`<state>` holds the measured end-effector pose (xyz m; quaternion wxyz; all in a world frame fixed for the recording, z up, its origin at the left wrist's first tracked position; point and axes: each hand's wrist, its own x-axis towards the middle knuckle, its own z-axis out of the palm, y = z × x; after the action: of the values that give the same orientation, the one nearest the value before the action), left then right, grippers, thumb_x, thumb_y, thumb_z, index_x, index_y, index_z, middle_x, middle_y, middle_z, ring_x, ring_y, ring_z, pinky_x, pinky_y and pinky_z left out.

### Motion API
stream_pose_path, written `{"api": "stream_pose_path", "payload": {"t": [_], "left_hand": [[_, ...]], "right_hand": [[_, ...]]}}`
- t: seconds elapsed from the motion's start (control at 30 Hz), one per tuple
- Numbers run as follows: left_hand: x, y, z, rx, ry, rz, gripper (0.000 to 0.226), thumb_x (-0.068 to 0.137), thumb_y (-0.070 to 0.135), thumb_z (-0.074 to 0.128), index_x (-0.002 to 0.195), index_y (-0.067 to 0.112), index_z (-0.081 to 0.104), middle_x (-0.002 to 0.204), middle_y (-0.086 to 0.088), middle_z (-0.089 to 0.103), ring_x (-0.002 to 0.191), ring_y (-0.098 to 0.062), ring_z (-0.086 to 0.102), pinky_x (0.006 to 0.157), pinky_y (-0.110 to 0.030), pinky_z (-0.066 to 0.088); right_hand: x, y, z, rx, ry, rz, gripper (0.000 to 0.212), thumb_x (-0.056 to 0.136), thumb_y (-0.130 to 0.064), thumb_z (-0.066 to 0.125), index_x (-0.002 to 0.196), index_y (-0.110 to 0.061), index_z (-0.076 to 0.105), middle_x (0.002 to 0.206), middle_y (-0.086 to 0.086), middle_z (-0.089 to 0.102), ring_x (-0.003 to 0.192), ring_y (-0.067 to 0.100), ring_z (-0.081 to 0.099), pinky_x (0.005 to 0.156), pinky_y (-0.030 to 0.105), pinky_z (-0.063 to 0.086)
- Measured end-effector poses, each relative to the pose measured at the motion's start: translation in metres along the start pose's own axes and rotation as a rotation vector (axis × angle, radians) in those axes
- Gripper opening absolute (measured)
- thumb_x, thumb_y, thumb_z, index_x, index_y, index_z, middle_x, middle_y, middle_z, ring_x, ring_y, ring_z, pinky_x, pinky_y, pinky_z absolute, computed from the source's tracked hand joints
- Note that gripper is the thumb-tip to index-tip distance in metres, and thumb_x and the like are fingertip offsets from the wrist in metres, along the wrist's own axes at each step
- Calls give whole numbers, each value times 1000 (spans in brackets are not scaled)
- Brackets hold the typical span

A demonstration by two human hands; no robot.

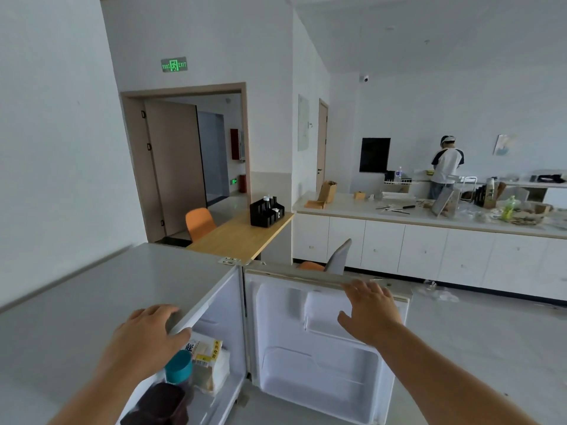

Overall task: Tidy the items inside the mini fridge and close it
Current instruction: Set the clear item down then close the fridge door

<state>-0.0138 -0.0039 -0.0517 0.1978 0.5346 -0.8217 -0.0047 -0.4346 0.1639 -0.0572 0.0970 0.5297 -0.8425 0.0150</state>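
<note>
The white mini fridge [92, 296] stands below me with its door [310, 348] swung wide to the right. My left hand [147, 335] rests flat on the front edge of the fridge top. My right hand [372, 311] lies on the top edge of the door, fingers spread over it. Inside the fridge I see a teal-lidded jar [179, 367], a wrapped bread pack [210, 363] with a yellow label, and a dark maroon container [159, 404] at the front. The deeper part of the fridge is hidden by its top.
A wooden table [236, 237] with a black organiser [266, 212] and an orange chair [199, 223] stand behind the fridge. A grey chair [339, 257] is just beyond the door. At the right runs a cluttered white counter [429, 219], with a person [445, 167] working behind it.
</note>
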Motion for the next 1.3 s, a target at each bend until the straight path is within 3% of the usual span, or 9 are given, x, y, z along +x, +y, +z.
{"api": "stream_pose_path", "payload": {"t": [0.17,0.3,0.43,0.57,0.67,0.83,0.97,1.1,1.3], "left_hand": [[0,0,1,5,-6,-5,63,85,68,55,138,33,53,131,11,63,119,-15,54,98,-39,51],[-1,1,0,10,-5,-5,66,83,69,55,138,32,54,129,9,65,117,-18,55,95,-41,52],[-2,1,-1,26,-9,-1,69,82,70,54,139,31,54,131,9,65,118,-19,55,94,-41,51],[-4,2,-1,12,-19,15,68,84,68,56,141,31,52,132,9,64,117,-17,55,95,-40,53],[-6,1,-2,7,-17,14,67,84,67,58,140,30,52,130,9,64,113,-16,55,93,-38,54],[-8,0,-1,11,1,29,62,83,67,59,135,34,55,126,13,64,107,-12,53,89,-36,52],[-8,0,-5,4,-13,32,64,80,68,55,135,35,57,132,12,64,115,-16,55,92,-37,50],[-7,-2,-4,1,-20,38,64,80,67,55,135,33,58,132,11,65,116,-17,56,92,-37,50],[-6,-5,-1,-12,-12,31,69,77,73,44,133,35,58,129,13,65,115,-14,56,92,-35,51]], "right_hand": [[-11,1,-6,58,81,-37,54,91,-52,42,136,-25,57,129,-7,63,117,22,53,98,38,44],[-20,-4,-17,123,96,-54,32,90,-29,48,115,-24,68,101,-7,61,98,19,54,72,31,40],[-27,-14,-22,195,69,-121,27,91,-21,43,98,-23,68,91,-7,51,90,17,52,70,31,44],[-35,-27,-25,323,85,-186,29,94,-21,45,92,-23,74,88,-9,55,82,13,57,68,28,50],[-46,-45,-32,367,74,-261,30,93,-26,45,87,-24,74,85,-12,52,75,8,57,59,18,38],[-70,-84,-36,517,72,-350,20,88,-30,47,83,-22,66,95,-10,60,90,8,56,79,30,53],[-81,-117,-36,603,38,-367,18,86,-31,54,80,-19,66,105,-12,64,87,12,62,80,38,58],[-82,-136,-35,643,40,-387,29,86,-39,50,96,-26,73,109,-17,64,93,6,63,85,30,57],[-79,-145,-30,669,41,-407,41,88,-39,47,123,-37,68,114,-24,66,103,-5,59,91,16,48]]}}
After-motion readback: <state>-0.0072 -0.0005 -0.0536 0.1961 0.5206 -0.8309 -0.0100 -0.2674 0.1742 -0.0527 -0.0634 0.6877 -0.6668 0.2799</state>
